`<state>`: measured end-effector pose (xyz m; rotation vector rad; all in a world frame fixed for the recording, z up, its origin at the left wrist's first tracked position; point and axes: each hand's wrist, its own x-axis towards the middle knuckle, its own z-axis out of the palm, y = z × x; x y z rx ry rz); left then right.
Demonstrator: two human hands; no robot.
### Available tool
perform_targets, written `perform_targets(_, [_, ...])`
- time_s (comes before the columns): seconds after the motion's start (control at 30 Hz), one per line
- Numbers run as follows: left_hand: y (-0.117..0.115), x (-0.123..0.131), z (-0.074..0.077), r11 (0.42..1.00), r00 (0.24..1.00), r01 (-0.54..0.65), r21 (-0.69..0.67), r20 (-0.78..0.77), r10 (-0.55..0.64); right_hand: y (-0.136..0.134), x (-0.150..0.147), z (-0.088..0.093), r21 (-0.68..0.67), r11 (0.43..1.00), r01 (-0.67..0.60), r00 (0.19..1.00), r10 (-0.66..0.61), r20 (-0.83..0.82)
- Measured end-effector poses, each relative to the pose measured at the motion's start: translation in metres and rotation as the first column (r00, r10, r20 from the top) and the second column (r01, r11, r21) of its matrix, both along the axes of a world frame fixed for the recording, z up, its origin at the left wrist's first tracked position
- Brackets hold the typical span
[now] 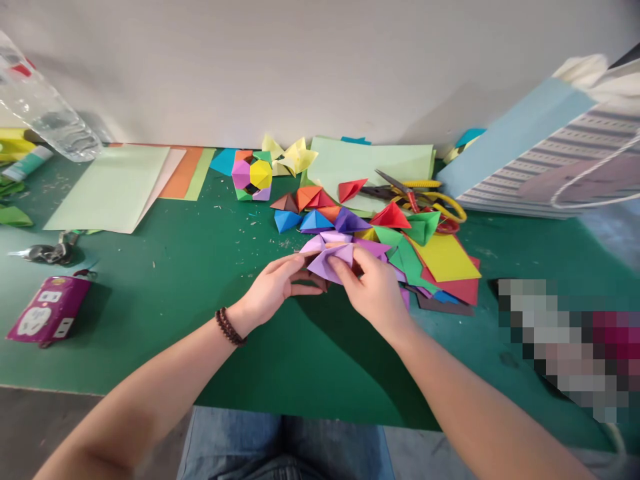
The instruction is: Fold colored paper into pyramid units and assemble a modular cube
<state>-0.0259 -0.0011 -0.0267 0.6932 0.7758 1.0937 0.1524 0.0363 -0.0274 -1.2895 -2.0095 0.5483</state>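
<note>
Identification markings: the magenta rectangular case at the left of the green table carries white printed panels; their lettering is too small to read. The label on the white-and-teal glue stick is likewise unreadable. The light-blue paper bag with a striped, dotted front stands at the far right. Pixelation conceals the object in front of it.

Work position: the lilac folded-paper piece is held above the table, near its middle. The fingers of the right hand pinch it. The fingers of the left hand extend to its left edge; whether they grip cannot be told.

Surroundings: multicoloured folded-paper units crowd the area directly beyond the hands. Yellow-handled scissors lie behind them, close to the bag. A multicoloured faceted paper ball sits farther left. Pale-green paper sheets lie between it and the clear plastic bottle.
</note>
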Motion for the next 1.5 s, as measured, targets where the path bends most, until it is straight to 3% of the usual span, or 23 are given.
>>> perform_targets(0.2, [-0.002,0.002,0.001,0.999,0.982,-0.039,0.023,-0.183,0.043,-0.003,-0.001,0.002,-0.114,0.988,-0.103,0.993,0.094,-0.076])
perform_targets(0.3, [-0.002,0.002,0.0,0.997,0.955,-0.058,0.044,-0.29,0.068,0.001,0.005,0.006,-0.128,0.992,-0.023,0.975,-0.005,-0.221])
perform_targets(0.43, [-0.003,0.003,0.001,0.998,0.924,-0.049,0.044,-0.377,0.062,0.006,0.013,0.011,-0.152,0.986,0.071,0.889,-0.131,-0.439])
perform_targets(0.5, [-0.003,0.004,0.001,0.998,0.934,-0.035,0.055,-0.353,0.052,0.004,0.012,0.013,-0.163,0.987,0.011,0.919,-0.074,-0.387])
perform_targets(0.6, [-0.003,0.006,0.001,0.997,0.956,-0.029,0.078,-0.29,0.051,-0.003,0.004,0.012,-0.103,0.993,-0.052,0.986,0.035,-0.166])
perform_targets(0.73, [-0.003,0.006,0.002,0.998,0.976,-0.043,0.052,-0.213,0.053,-0.01,-0.005,0.007,-0.066,0.997,-0.031,0.999,0.032,0.01])
perform_targets(0.87, [-0.003,0.005,0.0,0.998,0.982,-0.036,0.043,-0.183,0.043,-0.007,-0.003,0.005,-0.12,0.991,-0.056,0.998,0.056,0.005])
perform_targets(1.07, [-0.003,0.006,-0.004,0.996,0.968,-0.045,0.081,-0.244,0.063,0.0,0.005,0.012,-0.317,0.942,-0.11,0.972,0.034,-0.234])
perform_targets(1.13, [-0.002,0.006,-0.003,0.995,0.958,-0.031,0.092,-0.283,0.056,-0.001,0.004,0.013,-0.329,0.936,-0.128,0.975,0.058,-0.213])
perform_targets(1.33, [-0.004,0.005,0.001,0.993,0.947,0.034,0.111,-0.32,0.003,-0.004,0.001,0.004,-0.063,0.997,-0.054,0.99,0.062,0.124])
perform_targets(1.5, [-0.004,0.004,0.0,0.994,0.985,0.068,0.082,-0.164,-0.054,-0.001,0.005,0.0,0.11,0.992,-0.069,0.955,0.033,0.296])
